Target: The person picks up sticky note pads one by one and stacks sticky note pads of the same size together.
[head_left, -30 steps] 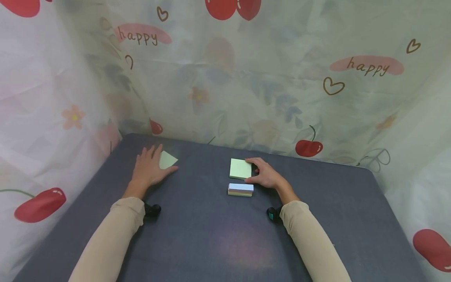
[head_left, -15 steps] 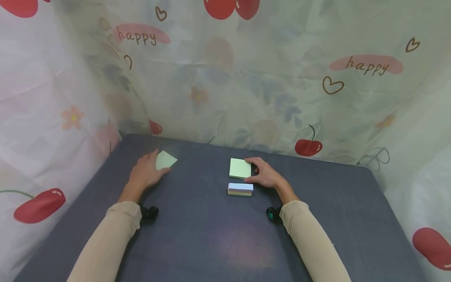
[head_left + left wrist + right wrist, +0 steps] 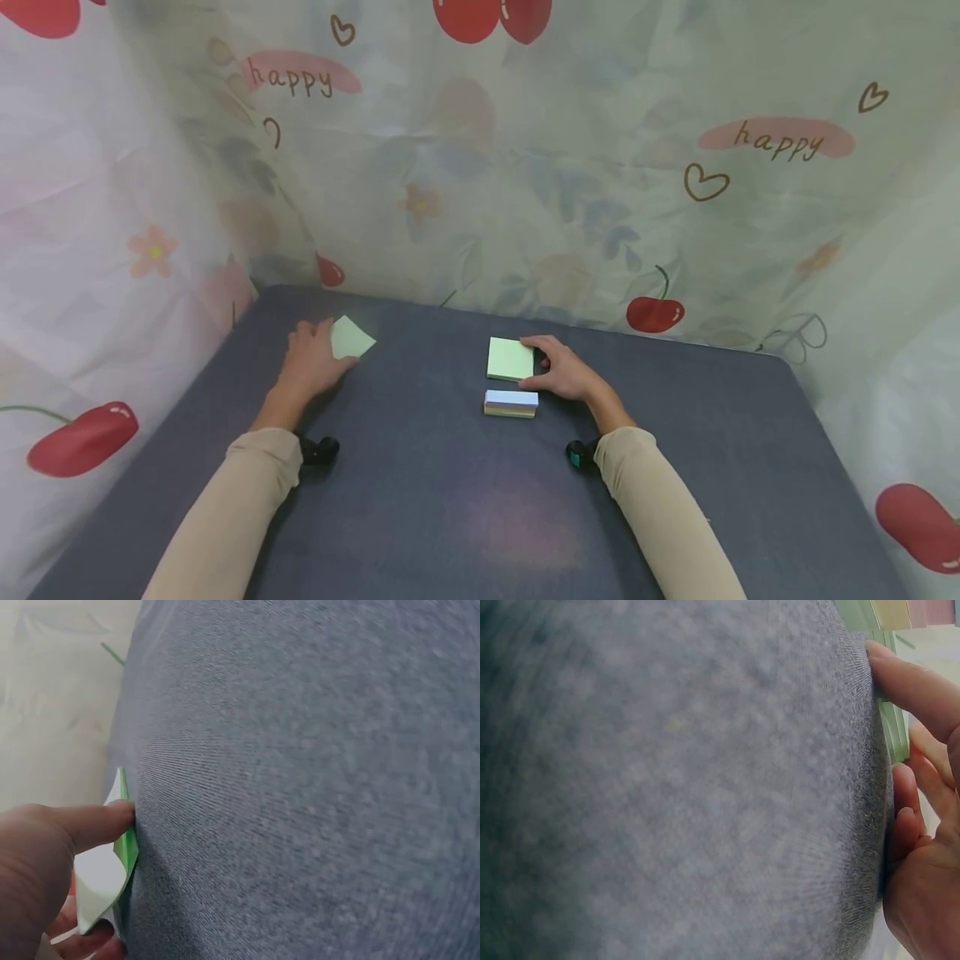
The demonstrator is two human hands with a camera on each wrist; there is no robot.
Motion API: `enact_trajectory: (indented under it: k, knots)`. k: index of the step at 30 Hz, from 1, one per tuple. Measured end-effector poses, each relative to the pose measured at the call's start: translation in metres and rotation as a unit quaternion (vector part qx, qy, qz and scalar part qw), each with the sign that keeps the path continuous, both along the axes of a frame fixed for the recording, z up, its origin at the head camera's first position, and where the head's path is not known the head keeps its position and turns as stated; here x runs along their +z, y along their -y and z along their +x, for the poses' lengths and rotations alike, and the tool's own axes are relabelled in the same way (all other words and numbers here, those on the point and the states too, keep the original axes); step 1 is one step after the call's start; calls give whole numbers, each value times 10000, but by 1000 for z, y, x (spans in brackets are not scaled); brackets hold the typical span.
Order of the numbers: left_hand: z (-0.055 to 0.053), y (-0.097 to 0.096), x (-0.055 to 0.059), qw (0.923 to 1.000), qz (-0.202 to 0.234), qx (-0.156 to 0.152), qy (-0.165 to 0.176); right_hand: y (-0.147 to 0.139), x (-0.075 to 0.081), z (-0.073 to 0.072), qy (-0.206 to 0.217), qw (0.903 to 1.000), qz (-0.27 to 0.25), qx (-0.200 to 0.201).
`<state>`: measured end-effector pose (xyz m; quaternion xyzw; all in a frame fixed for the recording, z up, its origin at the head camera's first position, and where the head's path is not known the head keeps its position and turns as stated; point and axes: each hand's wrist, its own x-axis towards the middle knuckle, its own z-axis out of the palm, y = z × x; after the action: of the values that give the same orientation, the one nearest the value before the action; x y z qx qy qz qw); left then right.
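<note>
My left hand (image 3: 309,360) is at the far left of the table, gripping light green sticky notes (image 3: 351,337) that lie turned cornerwise. In the left wrist view the thumb (image 3: 105,823) is on the near side of the green paper (image 3: 97,881), whose pale sheet bows upward, and fingertips show below it. Right of centre, my right hand (image 3: 564,368) holds a square pad of green sticky notes (image 3: 510,358) by its right side, thumb at the near corner and a finger at the far one. The right wrist view shows only a strip of its green edge (image 3: 894,731).
Just in front of the green pad lies a narrow stack of sticky notes (image 3: 511,403), pale blue on top with yellowish layers beneath. A dark grey cloth covers the table (image 3: 420,500). A printed curtain (image 3: 480,217) hangs behind and along both sides.
The left hand has drawn in from spread fingers to a grip on the green notes, which have slid slightly left. My right hand stays at its pad.
</note>
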<state>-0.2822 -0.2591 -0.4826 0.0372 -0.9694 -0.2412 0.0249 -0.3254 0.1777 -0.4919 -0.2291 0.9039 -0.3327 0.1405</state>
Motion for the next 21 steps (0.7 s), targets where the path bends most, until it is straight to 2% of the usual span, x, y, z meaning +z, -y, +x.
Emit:
enact_trajectory:
  k: [6, 13, 21]
  knots:
    - [0, -2, 3, 9992, 394, -32, -37, 0, 0, 0, -29, 10000, 34, 19]
    - [-1, -7, 3, 9942, 1048, -46, 231, 0, 0, 1, -7, 10000, 29, 26]
    - [-1, -13, 3, 9928, 1099, 136, 449, 0, 1, 0, 6, 10000, 11, 13]
